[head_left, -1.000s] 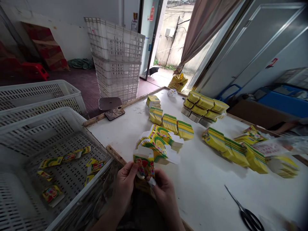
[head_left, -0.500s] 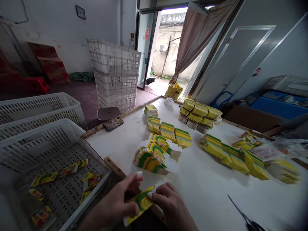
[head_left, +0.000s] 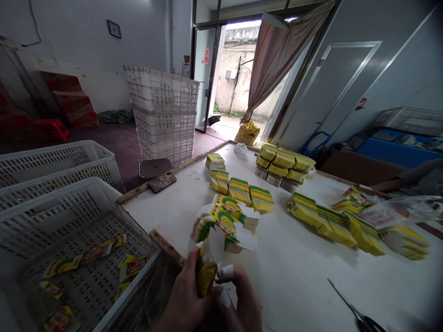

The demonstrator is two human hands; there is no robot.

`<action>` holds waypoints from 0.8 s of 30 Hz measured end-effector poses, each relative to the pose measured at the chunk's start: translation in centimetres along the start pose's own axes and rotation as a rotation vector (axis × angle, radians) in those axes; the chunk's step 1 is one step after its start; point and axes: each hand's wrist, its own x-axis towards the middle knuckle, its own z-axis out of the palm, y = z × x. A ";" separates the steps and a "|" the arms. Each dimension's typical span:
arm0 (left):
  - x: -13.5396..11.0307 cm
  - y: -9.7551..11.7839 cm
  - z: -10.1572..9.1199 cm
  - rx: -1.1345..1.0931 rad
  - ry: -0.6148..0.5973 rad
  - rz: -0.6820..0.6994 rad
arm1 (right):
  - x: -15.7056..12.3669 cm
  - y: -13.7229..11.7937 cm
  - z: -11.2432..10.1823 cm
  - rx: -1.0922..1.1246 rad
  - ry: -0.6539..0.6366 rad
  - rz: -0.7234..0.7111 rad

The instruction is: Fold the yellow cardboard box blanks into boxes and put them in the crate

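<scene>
Just past the table's near edge, my left hand (head_left: 188, 290) grips a small yellow-and-green carton (head_left: 206, 276) between thumb and fingers. The carton is tilted up, its white end flaps standing open at the top. My right hand (head_left: 240, 295) is at the carton's right side, index finger and thumb curled against its lower edge; white coverings wrap the fingertips. The exact contact is partly hidden. Right beyond my hands lies a fanned stack of flat cartons (head_left: 221, 216) with white flaps, printed yellow, green and red.
More carton bundles (head_left: 238, 189) stand on the white table (head_left: 294, 276), with a row (head_left: 334, 223) and a stacked block (head_left: 284, 161) to the right. Scissors (head_left: 356, 311) lie front right, a phone (head_left: 162, 182) far left. A white crate (head_left: 114, 198) holding several cartons stands left.
The carton has been turned from lying slanted to upright, and its white flaps now spread open. My left hand has closed around it; my right hand has shifted to its right side.
</scene>
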 end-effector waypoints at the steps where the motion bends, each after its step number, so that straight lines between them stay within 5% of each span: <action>1: 0.0 -0.3 -0.1 0.030 0.004 0.029 | 0.5 -0.1 -0.4 0.041 -0.007 0.054; 6: 0.0 -1.8 0.2 0.088 -0.057 0.290 | 3.0 0.7 -2.4 0.201 -0.085 0.283; 9: 0.0 -2.4 0.9 0.085 0.009 0.406 | 2.9 1.6 -1.4 0.546 -0.117 0.559; 13: 0.3 -3.1 1.2 0.202 0.071 0.468 | 1.5 2.3 1.0 0.973 -0.358 0.819; 15: 0.4 -3.3 0.9 0.257 0.053 0.448 | 0.9 2.5 1.5 1.039 -0.372 0.825; 20: 0.6 -2.6 0.4 0.317 -0.001 0.445 | 1.0 2.6 0.4 0.962 -0.147 0.702; 24: 0.3 -1.6 0.7 0.257 -0.044 0.389 | 1.7 2.2 -0.1 0.754 -0.178 0.647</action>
